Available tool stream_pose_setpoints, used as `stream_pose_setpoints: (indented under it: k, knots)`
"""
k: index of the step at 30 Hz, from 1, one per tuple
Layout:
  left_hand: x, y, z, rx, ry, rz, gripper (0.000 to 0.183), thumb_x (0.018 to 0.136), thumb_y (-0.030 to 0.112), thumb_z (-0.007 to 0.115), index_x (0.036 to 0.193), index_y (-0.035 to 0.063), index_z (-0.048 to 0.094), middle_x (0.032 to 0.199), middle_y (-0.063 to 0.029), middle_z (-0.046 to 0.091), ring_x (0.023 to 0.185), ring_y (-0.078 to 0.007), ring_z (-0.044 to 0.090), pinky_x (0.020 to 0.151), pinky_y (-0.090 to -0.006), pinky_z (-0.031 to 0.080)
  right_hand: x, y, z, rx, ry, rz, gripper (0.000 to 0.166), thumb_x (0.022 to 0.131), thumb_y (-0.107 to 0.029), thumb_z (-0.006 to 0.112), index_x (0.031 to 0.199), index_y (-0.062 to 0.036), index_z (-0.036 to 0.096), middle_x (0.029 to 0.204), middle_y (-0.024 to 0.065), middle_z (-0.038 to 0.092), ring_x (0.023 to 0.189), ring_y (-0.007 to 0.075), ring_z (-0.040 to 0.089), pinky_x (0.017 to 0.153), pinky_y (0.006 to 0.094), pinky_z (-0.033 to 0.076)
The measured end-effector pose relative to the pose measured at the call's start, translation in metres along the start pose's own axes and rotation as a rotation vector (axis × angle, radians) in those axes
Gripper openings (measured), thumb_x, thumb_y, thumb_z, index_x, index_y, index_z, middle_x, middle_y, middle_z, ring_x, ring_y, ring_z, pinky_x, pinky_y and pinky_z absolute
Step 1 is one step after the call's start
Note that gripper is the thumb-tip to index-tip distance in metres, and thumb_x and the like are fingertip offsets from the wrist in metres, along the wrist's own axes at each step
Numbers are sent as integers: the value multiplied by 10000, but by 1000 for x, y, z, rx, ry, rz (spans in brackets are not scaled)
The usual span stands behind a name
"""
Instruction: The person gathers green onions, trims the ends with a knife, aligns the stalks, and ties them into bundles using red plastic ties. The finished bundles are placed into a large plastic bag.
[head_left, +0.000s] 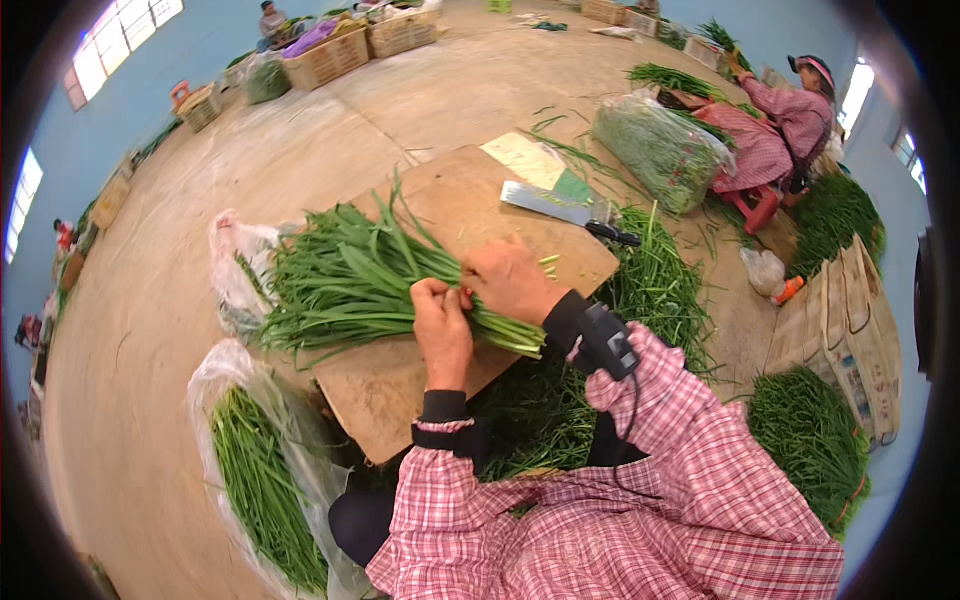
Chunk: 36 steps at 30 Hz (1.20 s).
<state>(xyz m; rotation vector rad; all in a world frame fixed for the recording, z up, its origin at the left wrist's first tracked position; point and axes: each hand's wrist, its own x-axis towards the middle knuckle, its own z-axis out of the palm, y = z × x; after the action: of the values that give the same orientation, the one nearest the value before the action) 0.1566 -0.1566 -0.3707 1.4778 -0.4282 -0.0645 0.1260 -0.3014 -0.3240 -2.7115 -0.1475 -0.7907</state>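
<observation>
A thick bundle of green garlic chives (352, 277) lies across a wooden board (382, 405), leaf tips to the left and pale cut stems to the right. Near the stem end, a small red tie (466, 291) shows between my hands. My left hand (442, 326) is closed at the near side of the bundle, its thumb and forefinger pinching at the tie. Above the stems, my right hand (514, 274) is slightly blurred, its fingers curled in at the same tie. A broad-bladed knife (544, 202) with a black handle rests on the board beyond my right hand.
An open plastic bag of chives (262, 480) stands at left. Loose chive leaves (660, 277) are heaped right of the board. Beyond sit a filled plastic bag (660, 150) and a co-worker (787, 120) on a red stool. A crate (840, 337) lies far right.
</observation>
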Motion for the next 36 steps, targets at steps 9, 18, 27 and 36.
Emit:
stream_pose_setpoints:
  k: [9, 18, 27, 36]
  knots:
    - [-1, 15, 1, 141, 143, 106, 86, 996, 30, 550, 1017, 19, 467, 761, -78, 604, 686, -157, 562, 677, -319, 468, 30, -15, -8, -223, -358, -7, 247, 745, -322, 670, 736, -80, 716, 744, 166, 700, 755, 374, 689, 776, 492, 459]
    - [-5, 8, -5, -1, 56, 6, 91, 991, -2, 527, 1014, 29, 444, 735, -54, 583, 631, -140, 539, 609, -282, 444, -1, -12, 11, -152, -145, 103, 250, 759, -309, 671, 703, -68, 707, 735, 195, 681, 796, 369, 672, 798, 452, 488]
    - [44, 55, -20, 495, -275, -12, 135, 928, 13, 575, 1038, 38, 501, 738, -92, 639, 632, -158, 590, 577, -323, 457, -18, -22, -9, -275, 178, -389, 170, 780, -205, 664, 626, -136, 645, 640, 52, 593, 742, 245, 570, 764, 400, 431]
    - [95, 69, 8, 779, -780, 196, 222, 830, 13, 640, 1053, 6, 637, 811, -172, 695, 729, -247, 687, 671, -347, 517, -16, -36, 3, -371, 76, -200, 120, 636, -187, 657, 579, -84, 679, 599, 75, 594, 750, 277, 579, 778, 431, 421]
